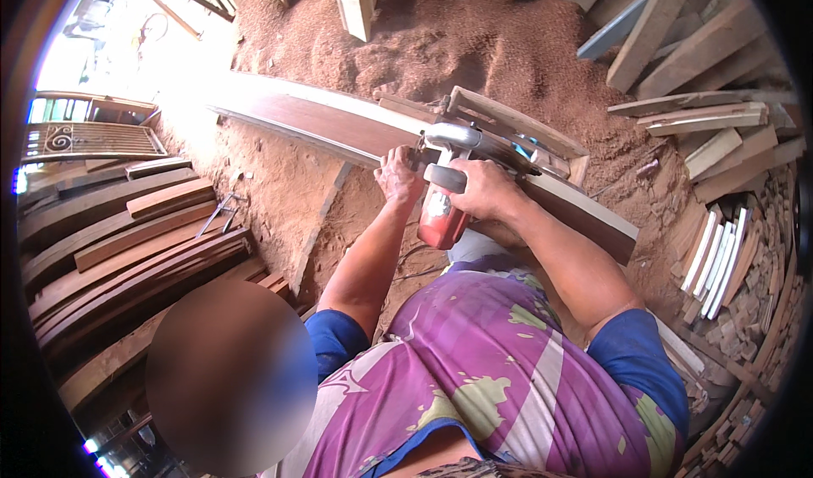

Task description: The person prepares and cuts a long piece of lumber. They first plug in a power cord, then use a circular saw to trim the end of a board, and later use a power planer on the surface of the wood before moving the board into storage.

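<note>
A circular saw (pixel 442 228) with a red motor body and a silver blade guard sits on a long wooden plank (pixel 339 127). My right hand (pixel 487 188) is closed round the saw's grey handle. Just left of the saw, my left hand (pixel 400 176) has its fingers curled over the plank's near edge, close to the saw's front; the exact hold of its fingertips is partly hidden. The plank runs from the far left down to the right, passing under the saw. The blade itself is hidden by the guard and the wood.
Beyond the saw, a wooden frame (pixel 517 122) lies against the plank. Reddish sawdust (pixel 423 50) covers the ground. Stacked boards (pixel 127 241) fill the left; leaning timbers (pixel 703 46) and white strips (pixel 716 258) stand right. A blurred round patch hides the lower left.
</note>
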`<move>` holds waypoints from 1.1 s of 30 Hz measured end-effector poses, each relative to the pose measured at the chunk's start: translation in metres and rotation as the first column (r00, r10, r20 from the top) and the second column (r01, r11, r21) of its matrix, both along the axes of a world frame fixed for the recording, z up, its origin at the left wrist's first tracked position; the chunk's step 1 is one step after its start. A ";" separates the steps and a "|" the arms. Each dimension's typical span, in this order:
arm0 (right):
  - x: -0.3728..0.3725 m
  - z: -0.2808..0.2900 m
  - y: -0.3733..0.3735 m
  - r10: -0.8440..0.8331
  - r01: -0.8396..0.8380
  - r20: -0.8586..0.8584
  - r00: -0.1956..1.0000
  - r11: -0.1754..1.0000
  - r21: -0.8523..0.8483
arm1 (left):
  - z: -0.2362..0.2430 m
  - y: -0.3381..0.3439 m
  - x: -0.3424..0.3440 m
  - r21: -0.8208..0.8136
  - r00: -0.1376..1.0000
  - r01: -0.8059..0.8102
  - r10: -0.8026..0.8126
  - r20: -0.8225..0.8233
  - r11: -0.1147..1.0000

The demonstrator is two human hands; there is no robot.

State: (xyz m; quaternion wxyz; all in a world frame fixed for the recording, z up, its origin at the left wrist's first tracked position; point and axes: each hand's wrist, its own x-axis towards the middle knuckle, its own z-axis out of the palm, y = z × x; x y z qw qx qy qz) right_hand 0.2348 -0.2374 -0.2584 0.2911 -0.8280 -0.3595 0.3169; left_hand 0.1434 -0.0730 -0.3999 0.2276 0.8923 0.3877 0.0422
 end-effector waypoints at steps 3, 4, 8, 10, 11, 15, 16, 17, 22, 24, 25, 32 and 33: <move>0.000 0.006 0.022 0.036 -0.039 -0.028 0.999 0.992 -0.123 | 0.000 0.020 -0.002 -0.013 1.000 0.004 -0.003 0.020 1.000; -0.001 0.005 0.030 0.030 -0.034 -0.031 0.999 0.992 -0.126 | 0.000 0.027 -0.003 -0.014 1.000 0.000 0.001 0.019 1.000; -0.006 0.010 0.060 0.036 -0.039 -0.029 0.999 0.995 -0.091 | 0.006 0.055 -0.007 -0.014 1.000 -0.020 0.021 0.022 1.000; -0.011 0.008 0.074 0.033 -0.036 -0.029 0.999 0.996 -0.078 | 0.011 0.071 -0.010 -0.005 1.000 -0.026 0.026 0.011 1.000; -0.011 0.007 0.080 0.029 -0.030 -0.023 0.999 0.997 -0.074 | 0.012 0.077 -0.011 -0.013 0.999 -0.035 0.035 0.004 0.999; -0.015 0.009 0.110 0.067 -0.068 -0.012 0.998 0.991 -0.114 | 0.010 0.105 -0.014 0.008 0.999 -0.038 0.038 0.013 0.999; -0.016 0.009 0.114 0.046 -0.050 -0.040 0.998 0.993 -0.105 | 0.010 0.110 -0.015 0.019 1.000 -0.019 0.019 0.003 1.000; -0.015 0.011 0.120 0.022 -0.027 -0.063 0.998 0.996 -0.088 | 0.011 0.115 -0.015 0.018 1.000 -0.018 0.018 -0.002 1.000; -0.021 0.017 0.148 0.023 -0.034 -0.089 0.996 0.993 -0.114 | -0.012 0.148 -0.023 0.064 0.997 -0.065 0.067 -0.027 0.996; -0.022 0.008 0.157 0.030 -0.033 -0.080 0.996 0.998 -0.044 | -0.013 0.161 -0.022 0.037 0.999 -0.002 0.004 -0.049 0.999; -0.023 0.008 0.163 0.022 -0.025 -0.087 0.996 0.999 -0.030 | -0.021 0.172 -0.027 0.060 0.999 0.030 -0.028 -0.035 0.998; -0.028 0.018 0.201 0.006 -0.008 -0.124 0.992 1.000 -0.012 | 0.000 0.206 -0.030 0.096 1.000 -0.005 0.007 -0.024 0.995; -0.030 0.019 0.211 0.014 -0.014 -0.121 0.993 1.000 0.003 | 0.001 0.214 -0.031 0.078 0.999 0.016 -0.012 -0.046 0.997</move>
